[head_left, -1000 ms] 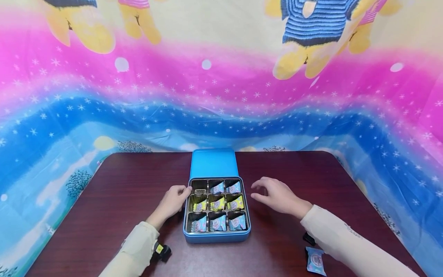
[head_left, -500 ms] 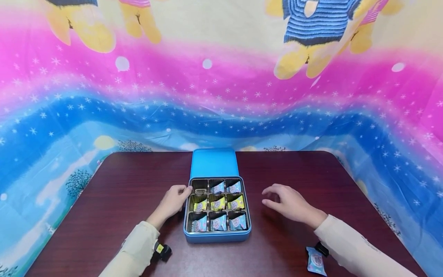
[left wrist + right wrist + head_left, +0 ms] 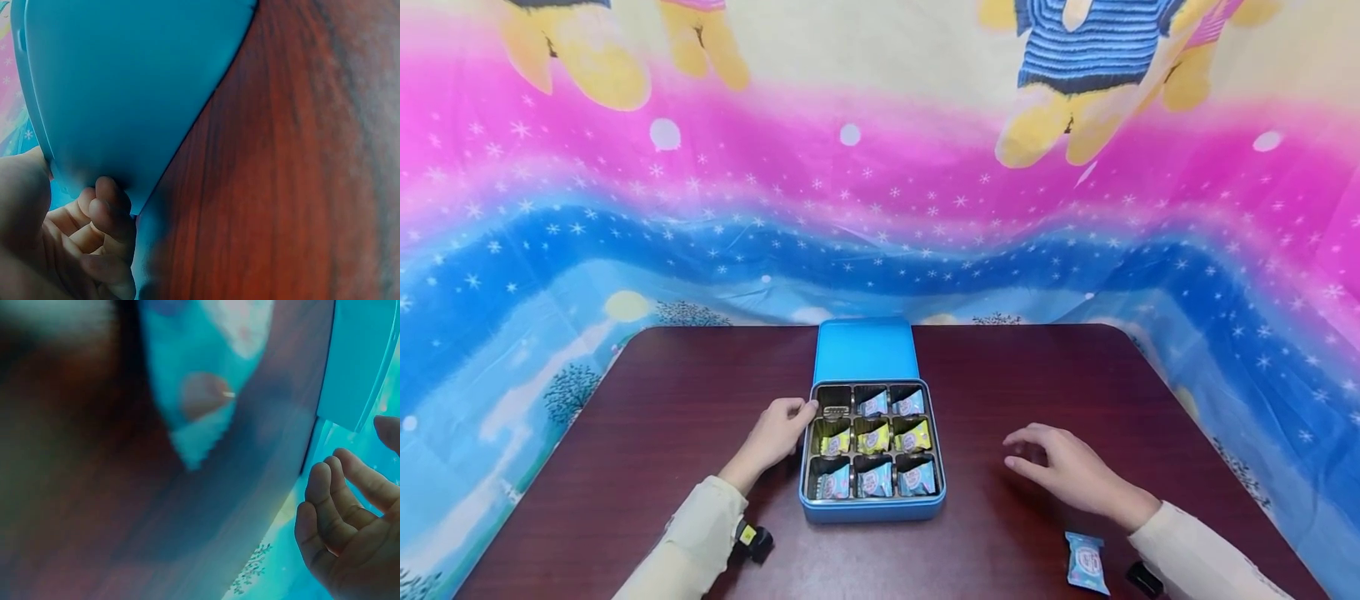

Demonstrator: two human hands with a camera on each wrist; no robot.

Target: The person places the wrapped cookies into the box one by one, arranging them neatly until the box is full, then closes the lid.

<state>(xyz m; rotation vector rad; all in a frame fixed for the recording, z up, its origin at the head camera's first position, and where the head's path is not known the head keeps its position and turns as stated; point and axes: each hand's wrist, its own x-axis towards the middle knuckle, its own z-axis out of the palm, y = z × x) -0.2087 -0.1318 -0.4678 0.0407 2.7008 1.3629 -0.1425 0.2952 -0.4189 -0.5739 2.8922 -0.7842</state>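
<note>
An open blue tin box (image 3: 874, 510) stands mid-table, its lid (image 3: 867, 350) folded back behind it. Inside, a tray has a bare back-left compartment (image 3: 835, 400); two blue-wrapped candies (image 3: 873, 404) share that row. Yellow-wrapped candies (image 3: 872, 437) fill the middle row, blue-wrapped candies (image 3: 875, 479) the front one. My left hand (image 3: 778, 433) holds the box's left side, thumb at the rim and curled fingers against the wall (image 3: 137, 81). To the right of the box, my right hand (image 3: 1067, 467) hovers with loosely bent fingers, holding nothing. A loose blue-wrapped candy (image 3: 1086, 562) lies nearer the front, below that hand.
The dark reddish-brown table (image 3: 700, 367) ends at a patterned cloth backdrop (image 3: 880, 192). A black wrist device (image 3: 754, 542) sits under the left sleeve, another black device (image 3: 1144, 578) by the right sleeve. The right wrist view shows the loose candy (image 3: 206, 356) close up, blurred.
My right hand has drawn away from the box, rightward and toward the front, and its sleeve has moved clear of the loose candy. The left hand keeps its hold on the box.
</note>
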